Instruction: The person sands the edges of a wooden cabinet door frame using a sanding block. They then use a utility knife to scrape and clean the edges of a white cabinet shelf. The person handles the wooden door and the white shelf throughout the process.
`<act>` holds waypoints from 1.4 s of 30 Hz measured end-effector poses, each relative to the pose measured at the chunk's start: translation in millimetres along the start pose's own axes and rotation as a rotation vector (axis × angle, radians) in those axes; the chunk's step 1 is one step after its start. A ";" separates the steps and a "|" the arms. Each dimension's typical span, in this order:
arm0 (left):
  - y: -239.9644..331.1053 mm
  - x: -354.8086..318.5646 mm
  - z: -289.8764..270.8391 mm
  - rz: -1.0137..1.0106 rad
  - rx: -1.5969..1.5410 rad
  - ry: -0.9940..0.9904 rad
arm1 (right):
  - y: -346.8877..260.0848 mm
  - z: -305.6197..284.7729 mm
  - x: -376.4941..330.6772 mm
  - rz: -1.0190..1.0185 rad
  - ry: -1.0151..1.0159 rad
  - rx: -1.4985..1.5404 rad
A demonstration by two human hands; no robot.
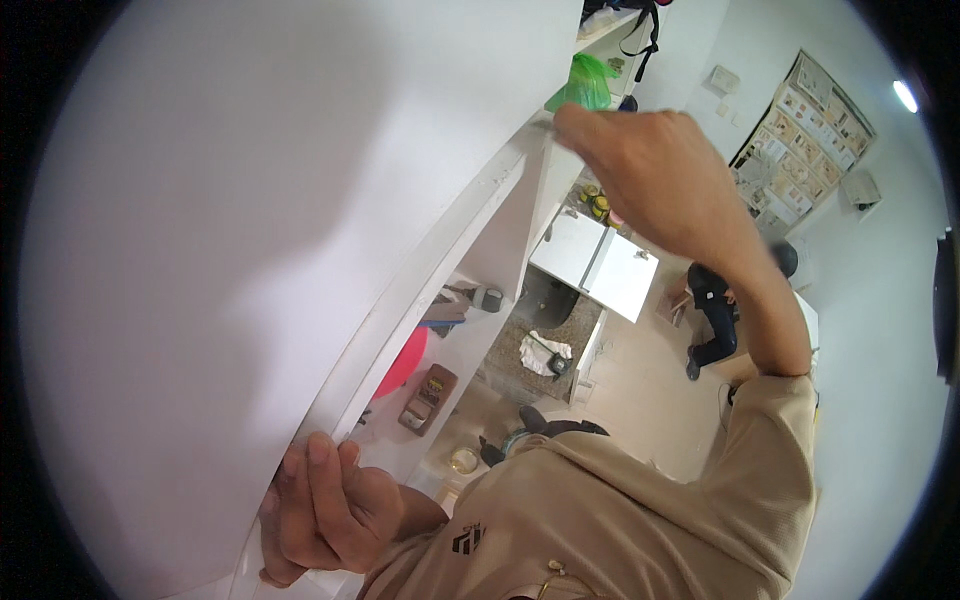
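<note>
A long white strip (400,295) runs slantwise along the front edge of a white cabinet (200,250), from my left hand up to my right. My left hand (335,515) is at the strip's lower end, its fingers curled and pressed against it. At the upper end my right hand (665,175) is closed, fingertips pinched at the cabinet's far corner. A small dark spot shows by those fingertips; what they hold is hidden. Behind the strip is an open white shelf (505,240). On it lie a brown handheld device (428,400), a red round thing (403,362) and a grey-black tool (485,298).
A green plastic bag (585,85) sits on a shelf beyond my right hand. Below are a granite counter (510,350) with a white cloth (545,352), and white cabinet doors (620,280). A seated person (715,310) in dark clothes is across the room, near a wall board (805,135).
</note>
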State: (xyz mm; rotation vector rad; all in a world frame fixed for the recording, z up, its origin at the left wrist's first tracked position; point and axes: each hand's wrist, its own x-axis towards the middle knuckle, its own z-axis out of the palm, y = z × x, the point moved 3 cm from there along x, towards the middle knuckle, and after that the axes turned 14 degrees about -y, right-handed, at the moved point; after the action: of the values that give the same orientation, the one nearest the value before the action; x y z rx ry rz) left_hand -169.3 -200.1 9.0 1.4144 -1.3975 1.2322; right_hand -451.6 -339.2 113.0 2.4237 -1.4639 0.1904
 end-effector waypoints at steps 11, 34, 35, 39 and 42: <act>-1.2 -2.7 2.8 0.010 -0.003 0.044 | 4.1 15.2 2.6 0.046 0.057 0.017; 0.6 -3.5 1.8 -0.041 -0.035 0.018 | -9.4 19.6 -4.6 0.078 0.076 0.120; 0.2 -2.7 0.5 -0.034 -0.027 0.008 | -11.9 22.0 -7.2 0.078 0.072 0.120; 0.7 -1.5 -1.0 -0.030 -0.020 -0.005 | -38.7 20.0 -21.1 -0.005 0.075 0.150; -3.1 -2.8 -1.3 -0.012 0.001 0.043 | -38.5 12.6 -19.3 -0.073 0.068 0.179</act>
State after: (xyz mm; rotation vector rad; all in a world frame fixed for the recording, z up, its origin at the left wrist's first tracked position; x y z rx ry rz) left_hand -166.2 -197.9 6.9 1.3871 -1.3569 1.2487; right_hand -427.3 -310.3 88.7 2.5787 -1.3804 0.3995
